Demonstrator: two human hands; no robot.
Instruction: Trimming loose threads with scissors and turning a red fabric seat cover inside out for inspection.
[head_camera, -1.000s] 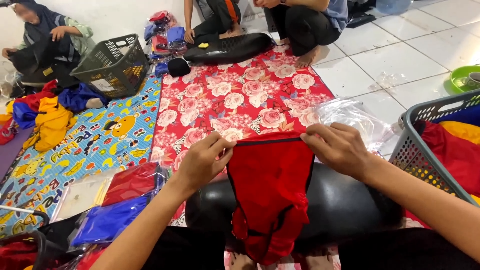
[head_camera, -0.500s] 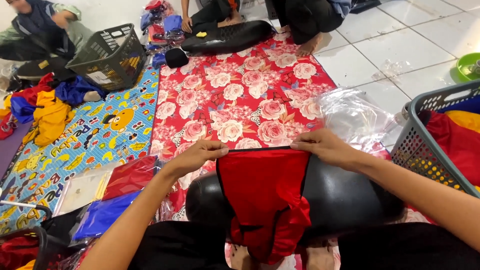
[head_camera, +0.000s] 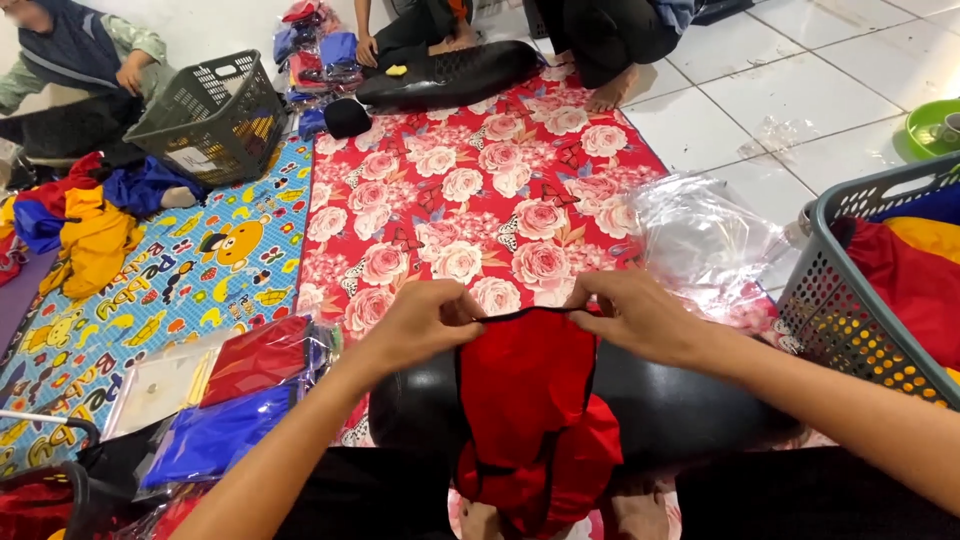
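A red garment with black trim (head_camera: 530, 400) lies draped over a black cushion (head_camera: 690, 410) in front of me. My left hand (head_camera: 420, 322) pinches its top edge at the left corner. My right hand (head_camera: 635, 315) pinches the same edge at the right corner. Both hands hold the black-trimmed edge taut between them. The lower part of the garment hangs bunched over the cushion's near side.
A red floral mat (head_camera: 480, 190) and a blue cartoon mat (head_camera: 170, 290) cover the floor. Bagged red and blue garments (head_camera: 235, 395) lie left. Clear plastic bags (head_camera: 700, 240) and a grey basket (head_camera: 850, 290) of clothes sit right. Other people sit beyond, by a dark basket (head_camera: 210, 115).
Both hands have moved closer together along the garment's top edge, and the red cloth now lies narrower over the cushion.
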